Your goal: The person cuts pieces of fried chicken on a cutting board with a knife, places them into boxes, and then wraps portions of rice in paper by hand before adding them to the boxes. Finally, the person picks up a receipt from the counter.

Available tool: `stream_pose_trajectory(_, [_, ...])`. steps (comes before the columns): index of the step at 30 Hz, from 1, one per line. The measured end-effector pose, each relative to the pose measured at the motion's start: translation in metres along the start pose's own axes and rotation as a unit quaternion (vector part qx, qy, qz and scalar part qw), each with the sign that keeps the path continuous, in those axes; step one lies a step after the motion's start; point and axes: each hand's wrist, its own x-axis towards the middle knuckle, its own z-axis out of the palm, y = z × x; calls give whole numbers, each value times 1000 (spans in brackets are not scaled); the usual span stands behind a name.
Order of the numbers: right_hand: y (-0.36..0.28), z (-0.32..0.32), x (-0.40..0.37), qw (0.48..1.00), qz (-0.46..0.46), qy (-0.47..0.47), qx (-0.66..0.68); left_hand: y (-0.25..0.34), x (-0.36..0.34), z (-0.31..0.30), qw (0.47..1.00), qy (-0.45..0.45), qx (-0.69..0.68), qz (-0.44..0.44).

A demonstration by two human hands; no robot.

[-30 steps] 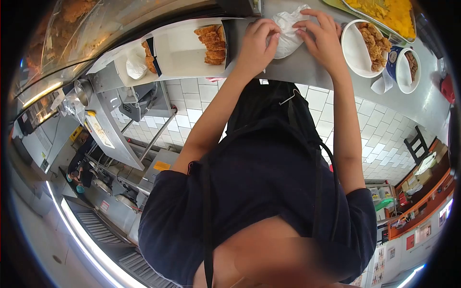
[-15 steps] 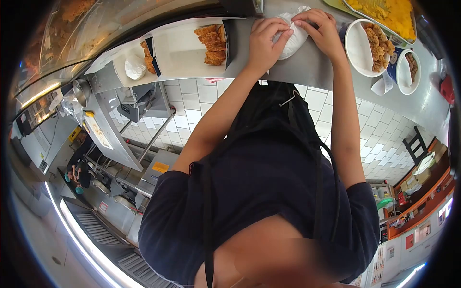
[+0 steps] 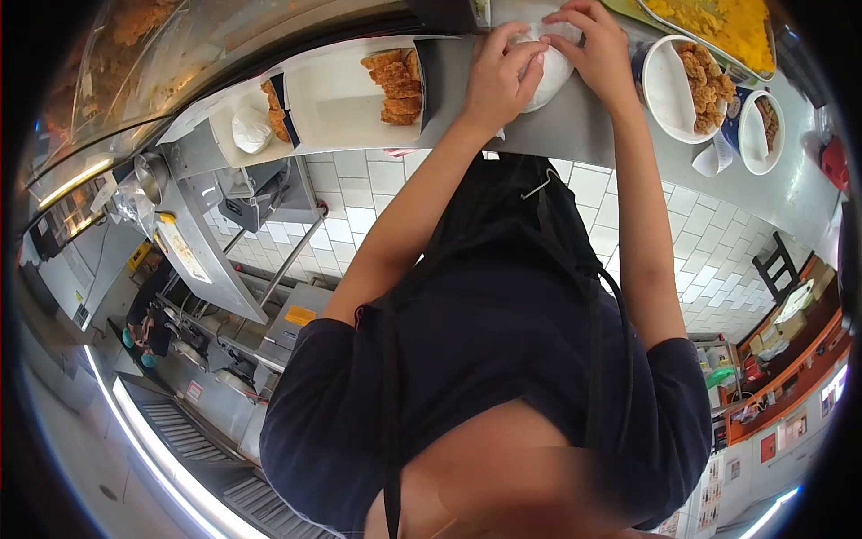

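Note:
On the metal counter (image 3: 575, 135) lies a small white wrapped bundle (image 3: 549, 85), rounded in shape; its contents are hidden. My left hand (image 3: 503, 76) is on its left side, with thumb and fingers pinched at the top of the wrapping. From the right, my right hand (image 3: 594, 49) meets it there, its fingers bent over the wrapping and the thumb close to my left fingertips. What exactly the right fingers grip is partly hidden. To the left stands an open paper box (image 3: 328, 94) with pieces of fried chicken (image 3: 393, 87) at its right end.
A smaller box section (image 3: 226, 135) at the left holds another white bundle (image 3: 250, 130) and fried food. On the right stand a paper bucket of fried chicken (image 3: 705, 85), a smaller cup (image 3: 763, 160) and a tray of yellow food (image 3: 718, 27). A glass-fronted case (image 3: 117, 81) borders the far left.
Both hands have shifted slightly away from me at the bundle's top. My right fingers are more raised and curled, and the bundle looks rounder.

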Motion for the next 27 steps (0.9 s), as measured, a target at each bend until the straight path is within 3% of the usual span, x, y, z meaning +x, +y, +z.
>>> stream_pose_trajectory(2, [-8,-4,1,999,43,-5,27,-3,6,-1,996,14,32,88])
stream_pose_trajectory(5, [3,4,10,999,23,0,-47,1,10,-2,997,-38,25,58])
stream_pose_trajectory(7, [4,1,24,971,45,-189,-138,0,12,-2,997,-50,32,57])
stream_pose_trajectory(8, [8,-1,27,972,49,-186,-137,-2,12,-2,996,-59,42,55])
stream_pose_trajectory(10, [15,-6,28,979,-113,-157,-58,-5,13,-2,996,-64,34,58])
stream_pose_trajectory(17, [20,-23,17,972,-140,-189,-16,2,18,-21,988,-120,-18,90])
stream_pose_trajectory(19, [21,-20,10,934,-247,-205,-158,7,23,-23,986,-146,-36,71])
stream_pose_trajectory(20, [17,-21,7,934,-246,-206,-156,8,24,-24,982,-172,-52,52])
stream_pose_trajectory(22, [9,-26,-2,913,-342,-138,-172,9,28,-27,977,-202,-32,60])
stream_pose_trajectory(23, [8,-27,-7,914,-343,-138,-170,9,28,-28,970,-231,-12,71])
stream_pose_trajectory(25, [13,-28,-20,861,-387,-172,-283,7,29,-27,971,-226,0,78])
stream_pose_trajectory(27, [28,-16,-29,883,-371,-153,-243,6,30,-25,971,-223,9,86])
